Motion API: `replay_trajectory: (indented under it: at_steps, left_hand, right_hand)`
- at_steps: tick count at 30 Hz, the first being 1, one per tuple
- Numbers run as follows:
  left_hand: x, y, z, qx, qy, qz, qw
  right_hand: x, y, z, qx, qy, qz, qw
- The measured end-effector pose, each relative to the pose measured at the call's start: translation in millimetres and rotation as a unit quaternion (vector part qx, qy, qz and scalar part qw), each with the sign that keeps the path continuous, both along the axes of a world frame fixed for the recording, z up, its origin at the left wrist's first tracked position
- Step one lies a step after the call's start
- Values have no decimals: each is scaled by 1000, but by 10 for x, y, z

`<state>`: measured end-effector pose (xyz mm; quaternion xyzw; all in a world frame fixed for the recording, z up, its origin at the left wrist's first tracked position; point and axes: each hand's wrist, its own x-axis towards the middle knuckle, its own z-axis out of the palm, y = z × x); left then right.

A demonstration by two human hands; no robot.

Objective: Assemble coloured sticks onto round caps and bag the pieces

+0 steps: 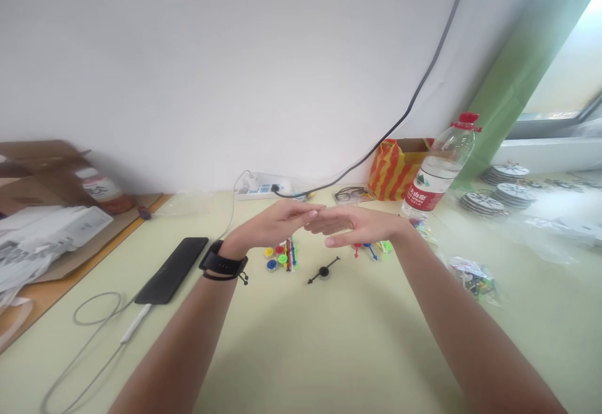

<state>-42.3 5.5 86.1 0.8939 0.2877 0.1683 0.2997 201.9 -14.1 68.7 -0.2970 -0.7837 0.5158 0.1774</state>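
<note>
Black spinner (324,271) on table (301,351); bottle (435,175) part-full.

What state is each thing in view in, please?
Left hand: open, raised, fingers meeting the right hand's.
Right hand: open, raised.
Smartphone: lying flat, cable attached.
Water bottle: capped, partly full.
Power strip: plugs inserted.
Striped bag: upright, top open.
Black arrow: lying on the table.

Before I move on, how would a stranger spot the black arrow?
Start at the water bottle, then go left across the green tabletop. A black arrow with a round middle lies alone, apart from the bright arrows and discs.
</note>
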Motion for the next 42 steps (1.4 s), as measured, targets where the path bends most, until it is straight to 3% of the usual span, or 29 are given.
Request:
replay_trajectory:
  at_steps: [4,6,8,12,15,21,26,37,39,42]
  left_hand:
    - [-76,76,-11,94,-101,128,982]
    - [-131,96,12,156,-145,198,957]
    - [-156,72,51,215,-158,222,938]
    - [-39,-75,64,304,-101,132,938]
    - [145,-155,-63,320,-32,67,944]
    - [348,-106,-385,351,24,75,933]
    - [335,-54,-417,365,20,92,926]
    - [343,-59,-417,362,20,92,927]
    - [292,-20,-419,352,32,108,929]
    - [145,91,-428,327,48,139,934]
  right_hand:
    - [-53,-18,-32,-25,35,-3,999]
    - [-59,-3,-40,-37,65,-34,997]
    - [-53,39,-63,-66,103,-78,989]
    - [-52,148,-140,-141,179,-132,965]
    - [-87,178,-170,-188,201,-139,951]
    - [-188,114,-80,-246,208,-119,939]
    - [-183,84,-16,-249,202,-134,938]
    - [-159,44,4,-236,229,-93,940]
    - [-103,39,38,-201,209,-117,950]
    - [15,58,70,-73,180,-230,954]
